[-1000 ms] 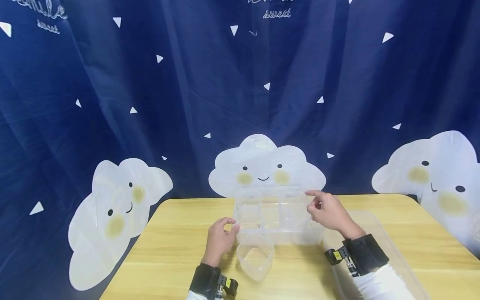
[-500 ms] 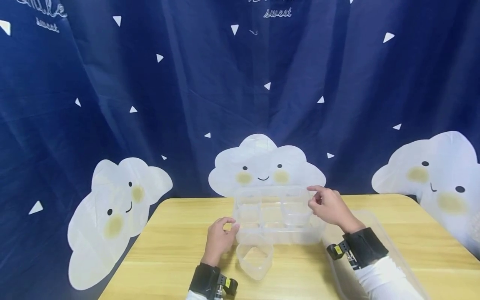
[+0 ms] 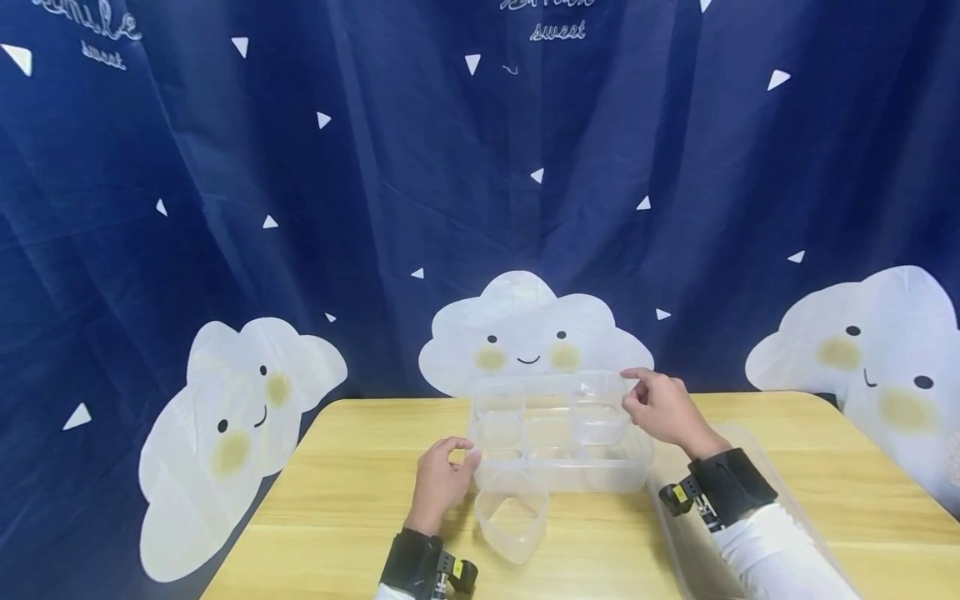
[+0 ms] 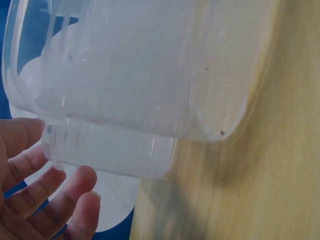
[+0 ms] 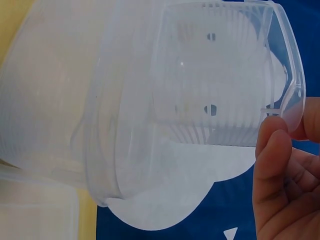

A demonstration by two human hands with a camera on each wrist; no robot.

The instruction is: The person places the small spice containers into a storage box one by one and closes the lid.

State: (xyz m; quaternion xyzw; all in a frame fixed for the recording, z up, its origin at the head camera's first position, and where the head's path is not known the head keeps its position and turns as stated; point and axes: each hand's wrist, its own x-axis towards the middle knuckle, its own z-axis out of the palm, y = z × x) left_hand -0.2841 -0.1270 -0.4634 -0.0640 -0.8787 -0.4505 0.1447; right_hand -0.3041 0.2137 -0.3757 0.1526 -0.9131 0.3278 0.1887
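A navy curtain (image 3: 405, 167) (smiling white clouds (image 3: 525, 308), small triangles (image 3: 472, 63)) hangs behind; below, a wood-grain table (image 3: 337, 492).

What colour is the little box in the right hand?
The little box is see-through and a bit whitish; the right wrist view shows it best.

The divided box (image 3: 558, 477) was of clear plastic, smooth and slightly glossy, and the small bin (image 5: 210, 75) seemed of similar plastic, with fine ribs. The pointed container (image 3: 516, 550) and the shallow tray (image 3: 693, 550) looked also like translucent plastic. The table (image 3: 315, 500) had a smooth, wood-grained surface. The curtain (image 3: 375, 167) was creased cloth, and the wrist strap (image 3: 731, 490) appeared matt
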